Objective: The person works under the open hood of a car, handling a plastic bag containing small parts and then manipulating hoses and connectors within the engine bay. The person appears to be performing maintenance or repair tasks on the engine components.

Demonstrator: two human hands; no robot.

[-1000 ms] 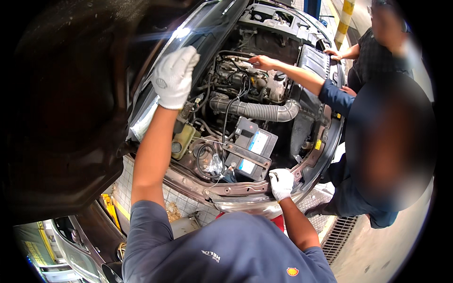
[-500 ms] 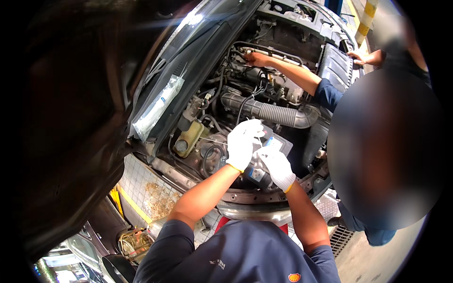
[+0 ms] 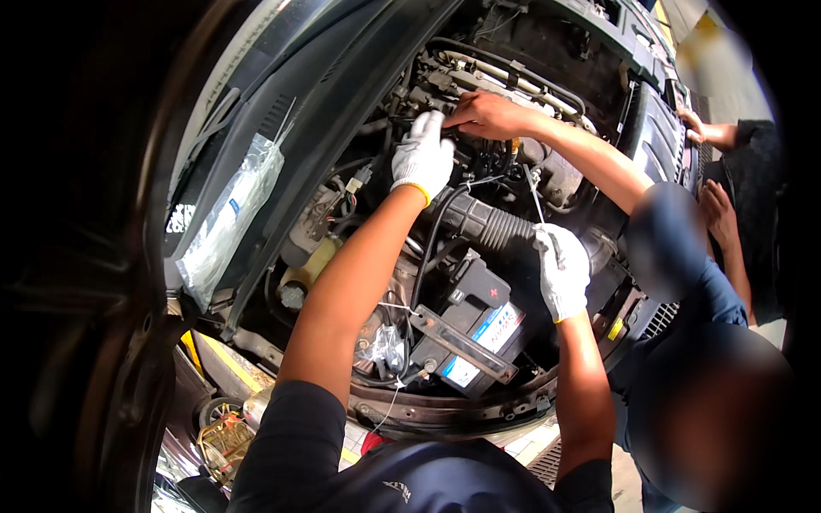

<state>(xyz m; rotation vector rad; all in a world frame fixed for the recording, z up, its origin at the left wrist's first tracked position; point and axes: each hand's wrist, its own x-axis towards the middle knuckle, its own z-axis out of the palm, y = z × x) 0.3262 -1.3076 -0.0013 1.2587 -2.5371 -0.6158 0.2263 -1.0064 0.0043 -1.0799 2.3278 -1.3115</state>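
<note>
My left hand (image 3: 423,160), in a white knit glove with a yellow cuff, reaches over the engine (image 3: 445,85). Its fingers are stretched forward, and the tips lie beside a co-worker's bare hand (image 3: 487,115). My right hand (image 3: 562,269), gloved the same way, is closed above the right end of the ribbed air intake hose (image 3: 496,224). A thin, light-coloured strip (image 3: 534,195) sticks up from its fingers. Left of that, a white cable tie (image 3: 486,181) goes round the dark wiring near the hose. What the left fingertips touch is hard to see.
A car battery (image 3: 479,321) under a metal bracket sits nearer me. A clear plastic packet (image 3: 382,349) lies beside it. A long plastic bag (image 3: 235,218) rests below the windscreen. The raised hood fills the left. Co-workers lean in at the right, one hand (image 3: 693,124) on the car's edge.
My hands were together above the battery and have moved apart. The left went forward to the engine, the right forward and right. The view has shifted closer.
</note>
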